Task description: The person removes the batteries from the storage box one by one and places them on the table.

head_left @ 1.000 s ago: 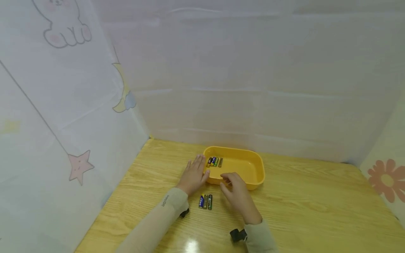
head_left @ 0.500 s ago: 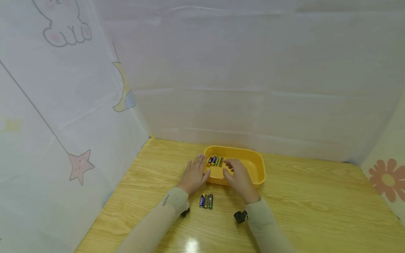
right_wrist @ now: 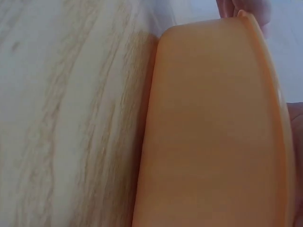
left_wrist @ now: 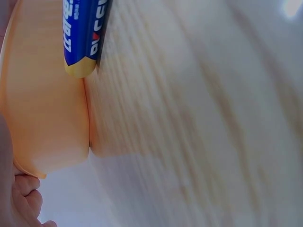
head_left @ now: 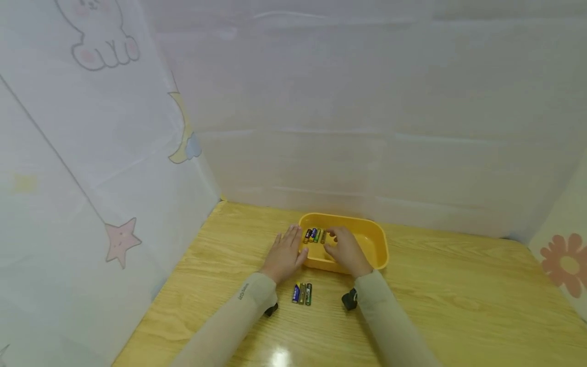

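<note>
A yellow plastic bin (head_left: 350, 221) stands on the table, with several batteries (head_left: 314, 235) lying side by side at its left end. My left hand (head_left: 282, 257) rests with straight fingers against the bin's left rim. Reaching over the front wall, my right hand (head_left: 347, 250) has its fingers bent and spread inside the bin, fingertips close beside the rightmost, gold battery (head_left: 323, 236). In front of the bin three more batteries (head_left: 302, 294) lie in a row: one blue and yellow, one gold, one dark green. The left wrist view shows the blue battery (left_wrist: 84, 35) up close.
The wooden table (head_left: 458, 290) extends to both sides of the bin. A pale sheet (head_left: 293, 102) hangs behind it, close to the bin's far side. Another sheet with a printed star (head_left: 122, 241) borders the table on the left.
My right hand has moved forward from the bin's front edge to inside it, beside the gold battery. My left hand has stayed at the left rim.
</note>
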Motion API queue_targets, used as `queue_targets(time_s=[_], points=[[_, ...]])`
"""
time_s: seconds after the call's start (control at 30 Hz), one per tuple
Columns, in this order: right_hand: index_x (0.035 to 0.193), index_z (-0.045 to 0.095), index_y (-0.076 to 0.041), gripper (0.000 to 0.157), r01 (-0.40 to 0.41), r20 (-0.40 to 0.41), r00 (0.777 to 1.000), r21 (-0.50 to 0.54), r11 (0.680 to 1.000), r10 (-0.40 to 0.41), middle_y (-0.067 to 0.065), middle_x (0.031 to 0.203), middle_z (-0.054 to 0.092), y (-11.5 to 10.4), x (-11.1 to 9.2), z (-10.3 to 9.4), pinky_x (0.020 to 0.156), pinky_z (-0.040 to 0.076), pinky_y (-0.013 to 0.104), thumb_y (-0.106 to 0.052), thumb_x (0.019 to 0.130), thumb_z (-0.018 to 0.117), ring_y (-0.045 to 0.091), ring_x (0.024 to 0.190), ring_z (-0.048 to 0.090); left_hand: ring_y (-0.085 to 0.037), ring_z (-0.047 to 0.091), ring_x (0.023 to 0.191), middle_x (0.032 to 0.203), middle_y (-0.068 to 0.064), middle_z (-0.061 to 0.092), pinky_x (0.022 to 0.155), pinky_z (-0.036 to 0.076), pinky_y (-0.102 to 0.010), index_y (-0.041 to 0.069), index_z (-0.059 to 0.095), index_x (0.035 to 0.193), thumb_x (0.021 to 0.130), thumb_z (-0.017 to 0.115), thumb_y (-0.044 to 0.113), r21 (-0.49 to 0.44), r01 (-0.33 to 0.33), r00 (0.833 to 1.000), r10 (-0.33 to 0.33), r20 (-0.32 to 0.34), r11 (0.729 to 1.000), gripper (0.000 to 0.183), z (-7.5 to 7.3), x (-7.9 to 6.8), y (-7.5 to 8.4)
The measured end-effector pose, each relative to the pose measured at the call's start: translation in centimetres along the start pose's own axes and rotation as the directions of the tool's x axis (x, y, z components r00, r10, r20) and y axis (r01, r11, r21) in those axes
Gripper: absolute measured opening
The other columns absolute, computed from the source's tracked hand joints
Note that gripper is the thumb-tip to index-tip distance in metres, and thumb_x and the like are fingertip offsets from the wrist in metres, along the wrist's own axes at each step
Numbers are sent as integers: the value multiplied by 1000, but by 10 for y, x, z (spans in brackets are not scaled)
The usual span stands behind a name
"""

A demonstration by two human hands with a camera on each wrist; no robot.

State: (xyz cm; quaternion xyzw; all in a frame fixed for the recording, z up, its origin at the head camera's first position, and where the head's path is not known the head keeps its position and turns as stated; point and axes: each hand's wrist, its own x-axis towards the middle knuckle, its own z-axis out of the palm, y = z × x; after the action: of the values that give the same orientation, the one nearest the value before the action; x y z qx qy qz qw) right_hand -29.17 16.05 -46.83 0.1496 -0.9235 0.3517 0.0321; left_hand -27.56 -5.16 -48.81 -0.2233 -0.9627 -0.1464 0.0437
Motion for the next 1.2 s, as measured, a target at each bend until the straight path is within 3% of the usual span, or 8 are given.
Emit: queue_targets(time_s=[0.27,0.57,0.9,1.2], points=[[133,57,12,49,-7,61,998,-12,1000,7,29,128,61,9,17,4,95,53,55,-6,90,71,44,113,61,-27,12,155,167,-16,20,124,15,-52,1,18,161,110,33,41,4,-8,1000,8,4,1000,66,3,2,0],[134,55,14,53,-52,56,997,-6,999,52,31,131,58,12,29,10,105,45,58,0,86,73,47,123,55,-26,11,155,167,-16,18,124,16,-52,1,18,161,110,31,42,22,-17,1000,17,14,1000,67,6,5,-1],[141,49,11,63,-158,63,986,68,985,154,31,141,52,21,37,19,110,41,58,0,85,74,47,131,49,-26,12,155,167,-17,20,124,16,-51,0,18,161,111,29,43,23,-6,1000,6,7,1000,67,2,3,-1],[144,47,9,65,-178,108,978,-1,984,177,30,142,52,26,40,24,109,41,59,-3,85,72,48,131,49,-27,11,155,168,-16,18,124,17,-52,1,18,161,110,27,46,12,3,1000,-3,26,1000,68,-2,0,0]])
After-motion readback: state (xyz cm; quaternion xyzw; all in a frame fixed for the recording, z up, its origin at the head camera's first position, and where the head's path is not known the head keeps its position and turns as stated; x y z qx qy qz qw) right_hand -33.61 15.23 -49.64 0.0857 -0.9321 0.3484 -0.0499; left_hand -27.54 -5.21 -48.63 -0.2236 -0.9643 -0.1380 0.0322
